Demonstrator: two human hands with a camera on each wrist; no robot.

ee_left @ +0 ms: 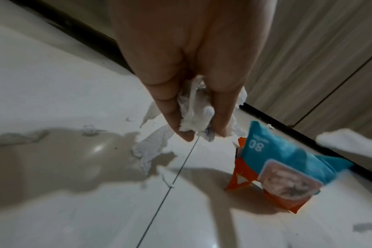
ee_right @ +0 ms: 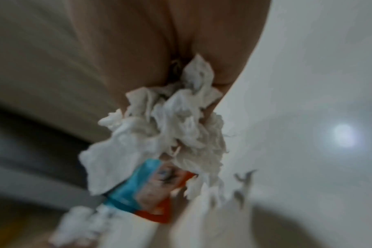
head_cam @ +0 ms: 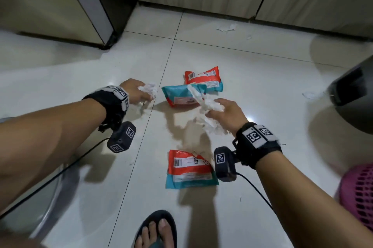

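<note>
Your left arm (head_cam: 50, 132) comes in from the left, the forearm bare, with a black band (head_cam: 115, 102) on the wrist. Your left hand (head_cam: 135, 91) is palm down and its fingers curl round a small tissue wad (head_cam: 150, 90). Your right arm (head_cam: 302, 187) comes from the lower right, also banded. Your right hand (head_cam: 228, 114) pinches a larger tissue bundle (head_cam: 209, 104) between fingers and thumb. Both hands hang above the middle of the floor (head_cam: 262, 78), well apart. Your foot (head_cam: 156, 229) stands at its near edge.

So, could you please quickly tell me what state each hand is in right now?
Left hand: closed, gripping a crumpled tissue.
Right hand: closed, gripping a bigger tissue wad with a strip trailing out.
</note>
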